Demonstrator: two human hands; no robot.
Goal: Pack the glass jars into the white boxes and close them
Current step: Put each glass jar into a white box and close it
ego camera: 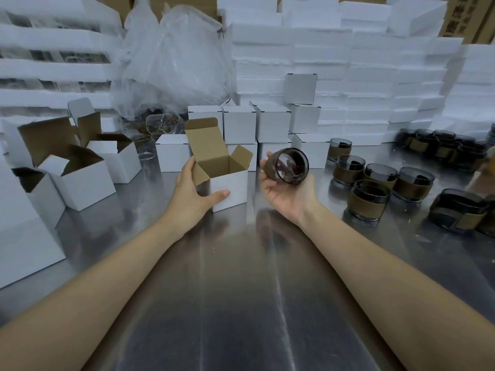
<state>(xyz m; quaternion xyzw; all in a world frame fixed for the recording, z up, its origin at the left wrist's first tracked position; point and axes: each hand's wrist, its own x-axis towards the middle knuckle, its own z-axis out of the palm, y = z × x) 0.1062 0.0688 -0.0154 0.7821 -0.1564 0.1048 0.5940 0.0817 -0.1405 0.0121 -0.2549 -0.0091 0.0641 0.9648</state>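
Smoked glass with a brown sleeve round its middle, the jar (288, 167) lies tilted in the right hand (288, 195), fingers (265, 171) curled under its side, above the middle of the steel table (241, 290). It looks heavy, rigid, breakable and slick on bare glass, so the sleeve is the better hold. Beside it the left hand (191, 191) grips the light, stiff cardboard white box (231, 187), flaps open; more jars (372, 200) stand toward the right edge

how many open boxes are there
5: one box held by the left hand; three at left, front, middle, back; a fifth behind them, mostly hidden. More may be hidden.
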